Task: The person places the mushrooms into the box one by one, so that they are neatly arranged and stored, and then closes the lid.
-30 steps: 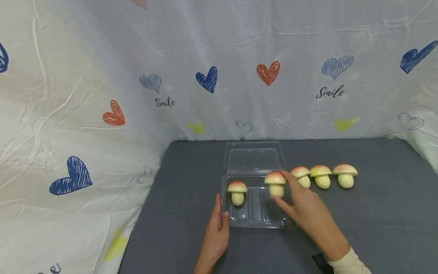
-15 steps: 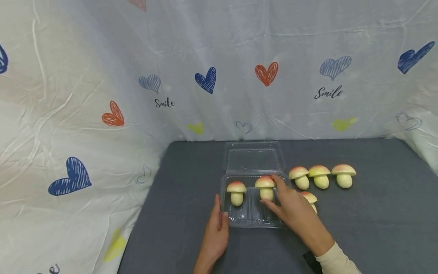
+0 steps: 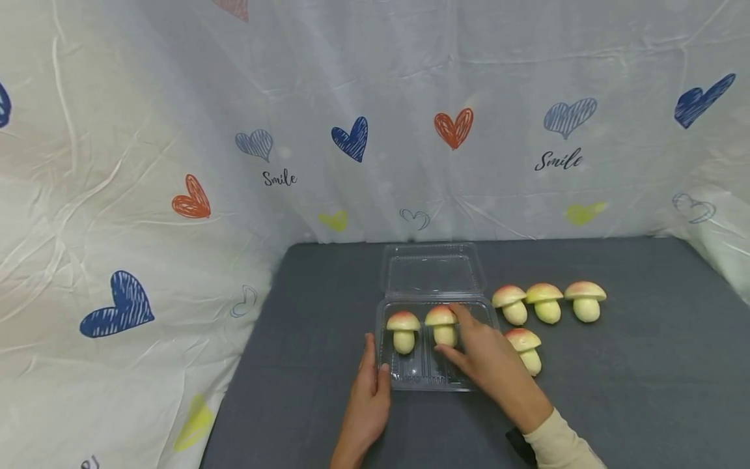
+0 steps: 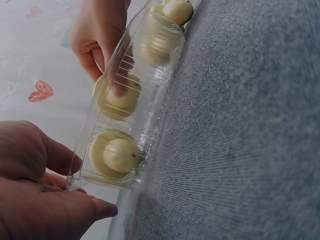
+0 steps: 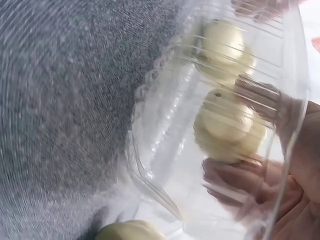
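Observation:
A clear plastic clamshell container [image 3: 410, 383] lies with its lid [image 3: 433, 270] folded back behind it. My left hand [image 3: 365, 404] grips its left edge; the left wrist view shows the thumb and fingers about the rim. A toy mushroom [image 3: 403, 335], pale with a reddish cap, lies at the left inside the container. Just right of it, my right hand [image 3: 489, 361] pinches a second mushroom [image 3: 444, 333] between thumb and fingers, inside the walls. In the right wrist view that held mushroom [image 5: 225, 125] shows through the clear side.
Three mushrooms stand in a row right of the container, among them the middle one [image 3: 546, 303]. Another mushroom [image 3: 525, 352] lies closer, partly behind the right hand. The grey table [image 3: 644, 378] ends at a white curtain [image 3: 504, 65] printed with hearts.
The right hand has carried its mushroom leftward and slightly down, beside the first one in the container. A mushroom behind that hand has come into view. The left hand stays at the edge.

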The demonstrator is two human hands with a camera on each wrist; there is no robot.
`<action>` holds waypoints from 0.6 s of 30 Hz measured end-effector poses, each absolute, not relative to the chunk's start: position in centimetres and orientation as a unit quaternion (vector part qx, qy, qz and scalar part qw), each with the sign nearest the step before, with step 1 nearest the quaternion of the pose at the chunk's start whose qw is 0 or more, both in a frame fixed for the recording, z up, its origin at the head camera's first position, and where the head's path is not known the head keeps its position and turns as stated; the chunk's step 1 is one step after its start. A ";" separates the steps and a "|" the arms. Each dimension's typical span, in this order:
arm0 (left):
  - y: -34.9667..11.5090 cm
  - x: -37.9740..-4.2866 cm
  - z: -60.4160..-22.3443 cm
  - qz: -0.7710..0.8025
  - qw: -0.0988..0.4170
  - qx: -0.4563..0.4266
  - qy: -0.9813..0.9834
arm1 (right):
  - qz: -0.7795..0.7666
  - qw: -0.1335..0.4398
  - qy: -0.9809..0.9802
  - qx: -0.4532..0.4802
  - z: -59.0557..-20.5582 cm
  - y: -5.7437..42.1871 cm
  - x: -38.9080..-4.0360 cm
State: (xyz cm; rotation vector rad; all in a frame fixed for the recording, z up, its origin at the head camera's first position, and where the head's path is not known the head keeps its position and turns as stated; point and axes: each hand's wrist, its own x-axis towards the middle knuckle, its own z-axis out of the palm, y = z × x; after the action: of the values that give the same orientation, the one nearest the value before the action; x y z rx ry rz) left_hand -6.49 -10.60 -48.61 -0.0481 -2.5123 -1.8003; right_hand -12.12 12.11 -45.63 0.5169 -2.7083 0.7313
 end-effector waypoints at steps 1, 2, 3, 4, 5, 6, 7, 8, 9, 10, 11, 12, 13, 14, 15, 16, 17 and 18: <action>-10.6 -6.5 -48.6 -0.582 0.024 -0.015 -0.812 | 0.252 0.145 -0.940 0.180 -45.7 12.0 -12.1; -10.6 -6.5 -48.6 -0.583 0.020 -0.013 -0.812 | 0.252 0.146 -0.940 0.180 -45.8 11.9 -12.2; -10.6 -6.5 -48.6 -0.583 0.018 -0.013 -0.813 | 0.251 0.148 -0.939 0.181 -45.9 11.9 -12.2; -10.6 -6.6 -48.6 -0.581 0.017 -0.012 -0.813 | 0.249 0.149 -0.940 0.181 -46.0 11.8 -12.2; -10.6 -6.6 -48.6 -0.581 0.016 -0.012 -0.814 | 0.246 0.151 -0.940 0.181 -46.1 11.7 -12.3; -10.7 -6.6 -48.6 -0.580 0.014 -0.012 -0.815 | 0.243 0.151 -0.941 0.182 -46.1 11.6 -12.3; -10.7 -6.6 -48.6 -0.579 0.014 -0.013 -0.815 | 0.241 0.150 -0.941 0.182 -46.2 11.6 -12.4; -10.7 -6.6 -48.6 -0.578 0.013 -0.013 -0.816 | 0.239 0.150 -0.942 0.182 -46.3 11.5 -12.4; -10.7 -6.6 -48.5 -0.577 0.013 -0.013 -0.817 | 0.235 0.150 -0.943 0.182 -46.4 11.5 -12.5; -10.7 -6.6 -48.5 -0.577 0.012 -0.013 -0.817 | 0.233 0.149 -0.944 0.181 -46.4 11.5 -12.5; -10.7 -6.6 -48.5 -0.577 0.012 -0.013 -0.817 | 0.231 0.149 -0.944 0.181 -46.5 11.4 -12.5; -10.7 -6.6 -48.5 -0.576 0.012 -0.012 -0.818 | 0.229 0.148 -0.945 0.181 -46.6 11.4 -12.6; -10.7 -6.5 -48.5 -0.576 0.011 -0.013 -0.818 | 0.227 0.149 -0.945 0.181 -46.6 11.4 -12.6; -10.7 -6.5 -48.5 -0.575 0.011 -0.012 -0.818 | 0.225 0.149 -0.946 0.181 -46.7 11.4 -12.6; -10.7 -6.5 -48.5 -0.576 0.011 -0.012 -0.818 | 0.223 0.149 -0.946 0.181 -46.7 11.3 -12.6; -10.7 -6.5 -48.5 -0.576 0.011 -0.012 -0.817 | 0.223 0.149 -0.946 0.181 -46.8 11.3 -12.6; -10.7 -6.5 -48.5 -0.575 0.011 -0.012 -0.818 | 0.221 0.150 -0.946 0.182 -46.8 11.3 -12.6; -10.7 -6.5 -48.5 -0.575 0.011 -0.012 -0.818 | 0.220 0.150 -0.947 0.182 -46.9 11.2 -12.6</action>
State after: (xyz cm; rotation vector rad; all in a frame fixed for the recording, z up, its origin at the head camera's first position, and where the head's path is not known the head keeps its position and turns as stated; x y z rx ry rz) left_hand -6.52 -10.74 -48.52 -0.0383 -2.5523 -1.7950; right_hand -12.65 11.22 -46.85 0.5216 -2.7189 0.6308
